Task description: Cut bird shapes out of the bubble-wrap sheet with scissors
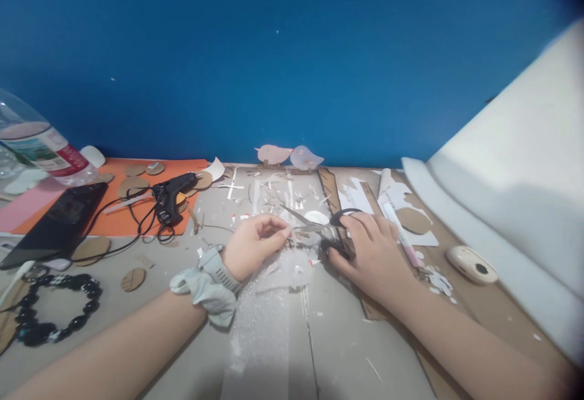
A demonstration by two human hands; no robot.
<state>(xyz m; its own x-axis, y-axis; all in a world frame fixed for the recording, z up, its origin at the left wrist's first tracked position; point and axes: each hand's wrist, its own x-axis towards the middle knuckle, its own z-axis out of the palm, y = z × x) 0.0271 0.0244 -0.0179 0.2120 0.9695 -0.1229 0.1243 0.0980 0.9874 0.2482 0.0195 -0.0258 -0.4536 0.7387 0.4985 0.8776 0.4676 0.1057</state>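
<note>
My right hand (368, 251) holds black-handled scissors (312, 225) with the thumb in one loop and fingers in the other. Their blades are spread apart and point left toward my left hand (260, 243). That hand is closed in a pinch, thumb against forefinger; the small thing at its fingertips is too small to name. Below the hands lies a translucent plastic strip (260, 333). Small paper scraps are scattered around and beyond the blades. Two bird-shaped cutouts, one pink (274, 154) and one pale blue (306, 158), stand against the wall.
At left are a black glue gun (172, 196) with its cord, an orange sheet (132, 220), a phone (55, 224), a tilted bottle (50, 151) and a beaded bracelet (86, 312). To the right lie a glue stick (404, 236), cut paper (429, 239) and a cream oval object (471, 264).
</note>
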